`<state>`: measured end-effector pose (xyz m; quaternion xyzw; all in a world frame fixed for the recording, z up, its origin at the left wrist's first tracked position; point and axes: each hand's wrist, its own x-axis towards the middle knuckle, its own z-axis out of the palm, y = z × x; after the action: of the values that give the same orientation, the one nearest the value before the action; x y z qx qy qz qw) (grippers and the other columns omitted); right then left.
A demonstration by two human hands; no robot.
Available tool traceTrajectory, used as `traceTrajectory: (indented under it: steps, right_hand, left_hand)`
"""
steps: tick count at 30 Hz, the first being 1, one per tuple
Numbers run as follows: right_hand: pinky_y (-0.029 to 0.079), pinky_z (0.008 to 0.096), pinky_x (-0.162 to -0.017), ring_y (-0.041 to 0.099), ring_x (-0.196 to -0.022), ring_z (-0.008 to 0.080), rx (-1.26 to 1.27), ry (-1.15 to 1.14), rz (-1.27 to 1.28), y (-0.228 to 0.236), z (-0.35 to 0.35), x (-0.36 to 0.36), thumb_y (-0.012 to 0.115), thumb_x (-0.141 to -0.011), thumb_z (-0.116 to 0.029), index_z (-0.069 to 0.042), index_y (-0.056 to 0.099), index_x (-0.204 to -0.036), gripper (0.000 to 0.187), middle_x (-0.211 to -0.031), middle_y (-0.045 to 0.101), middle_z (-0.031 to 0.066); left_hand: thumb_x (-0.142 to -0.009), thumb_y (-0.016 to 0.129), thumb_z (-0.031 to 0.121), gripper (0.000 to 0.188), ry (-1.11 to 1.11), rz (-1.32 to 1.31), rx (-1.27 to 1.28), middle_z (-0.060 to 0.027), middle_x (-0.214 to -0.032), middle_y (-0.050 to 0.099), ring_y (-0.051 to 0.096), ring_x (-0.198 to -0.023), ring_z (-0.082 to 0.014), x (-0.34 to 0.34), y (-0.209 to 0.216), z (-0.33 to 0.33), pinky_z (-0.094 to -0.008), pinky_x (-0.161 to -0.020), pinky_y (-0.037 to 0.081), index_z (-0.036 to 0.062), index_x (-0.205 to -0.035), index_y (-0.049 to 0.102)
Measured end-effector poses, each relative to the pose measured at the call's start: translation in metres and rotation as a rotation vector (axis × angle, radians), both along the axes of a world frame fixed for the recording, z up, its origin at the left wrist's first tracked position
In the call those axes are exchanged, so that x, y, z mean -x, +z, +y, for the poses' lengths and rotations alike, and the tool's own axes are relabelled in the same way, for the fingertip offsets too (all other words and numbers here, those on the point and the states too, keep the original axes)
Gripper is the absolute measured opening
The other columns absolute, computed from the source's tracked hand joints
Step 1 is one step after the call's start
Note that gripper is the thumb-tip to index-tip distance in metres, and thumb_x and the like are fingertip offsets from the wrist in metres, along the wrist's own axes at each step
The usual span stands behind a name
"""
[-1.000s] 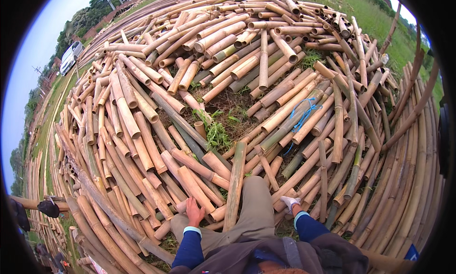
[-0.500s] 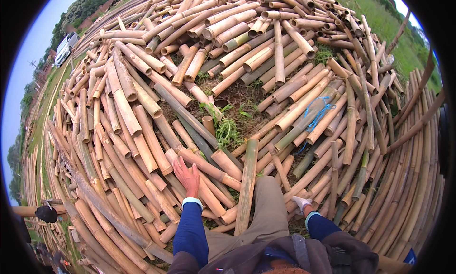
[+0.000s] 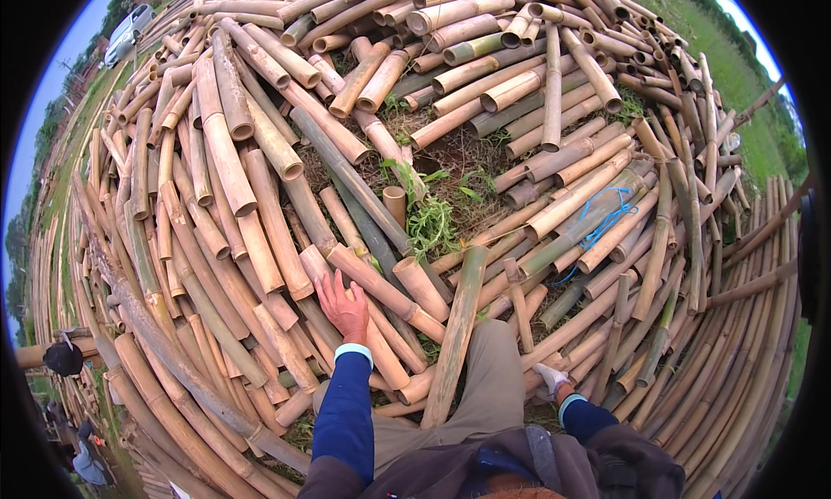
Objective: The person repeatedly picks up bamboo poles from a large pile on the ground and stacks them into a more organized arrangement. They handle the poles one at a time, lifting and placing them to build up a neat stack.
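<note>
My bare left hand [image 3: 344, 309] lies on the bamboo poles in front of me, fingers spread and thumb apart. Just beyond its fingertips is the cut end of a bamboo pole [image 3: 313, 261]. To its right, a short bamboo pole [image 3: 381, 287] slants across the others. My right hand [image 3: 550, 380], in a white glove, is low by my right knee, beside more bamboo poles [image 3: 576, 334]; its fingers are too small and partly hidden to read. Between my legs a wide greenish-brown bamboo piece [image 3: 456, 339] stands tilted, with no hand on it.
Cut bamboo poles lie heaped all around, many pointing toward a patch of soil with green weeds [image 3: 433, 226]. Blue twine [image 3: 606, 222] loops over poles at the right. Long poles [image 3: 744, 352] line the far right. A dark cap-like object [image 3: 63, 358] is at the left edge.
My view has shifted a little, so the heap sits slightly differently in it. My left hand stays on the same poles, its fingers slightly more bent. The right hand barely moves.
</note>
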<state>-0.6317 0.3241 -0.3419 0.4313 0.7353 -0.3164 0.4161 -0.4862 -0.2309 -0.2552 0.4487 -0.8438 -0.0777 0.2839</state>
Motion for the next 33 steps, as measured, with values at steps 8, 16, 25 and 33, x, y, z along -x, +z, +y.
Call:
traceTrajectory:
  steps: [8,16,25,33]
  right_hand:
    - [0.061,0.0564,-0.086,0.057,-0.129,0.0372,0.095,-0.060,-0.043,-0.020,0.011,0.005,0.094,-0.073,-0.033,-0.007,0.021,-0.160,0.115,-0.156,0.039,0.0183]
    - [0.057,0.0610,-0.093,0.054,-0.133,0.0372,0.140,-0.047,-0.034,-0.012,0.006,0.006,0.093,-0.074,-0.032,-0.008,0.025,-0.159,0.112,-0.156,0.040,0.0167]
    - [0.054,0.0557,-0.096,0.055,-0.125,0.0366,0.215,0.032,-0.024,-0.012,0.026,0.004,0.089,-0.080,-0.043,-0.020,0.051,-0.149,0.081,-0.147,0.051,0.0127]
    - [0.057,0.0566,-0.093,0.060,-0.123,0.0395,0.057,-0.049,0.031,0.000,-0.004,0.001,0.094,-0.076,-0.036,-0.013,0.042,-0.155,0.097,-0.147,0.052,0.0177]
  left_hand:
    - [-0.094,0.070,0.021,0.045,0.023,0.019,-0.046,-0.0175,-0.149,0.059,0.039,-0.151,-0.0426,-0.002,-0.001,-0.003,-0.0534,-0.122,0.036,0.0072,-0.136,0.068]
    - [-0.093,0.068,0.019,0.041,0.070,0.080,-0.015,-0.0175,-0.147,0.058,0.041,-0.149,-0.0419,0.002,-0.005,-0.002,-0.0544,-0.121,0.036,0.0055,-0.132,0.069]
    - [-0.092,0.067,0.019,0.042,0.047,0.121,-0.016,-0.0168,-0.144,0.061,0.041,-0.149,-0.0433,0.005,-0.010,0.000,-0.0539,-0.122,0.034,0.0053,-0.132,0.069]
    - [-0.091,0.068,0.020,0.040,0.062,0.125,0.014,-0.0132,-0.137,0.066,0.042,-0.148,-0.0429,0.001,-0.022,-0.004,-0.0536,-0.122,0.035,0.0064,-0.128,0.072]
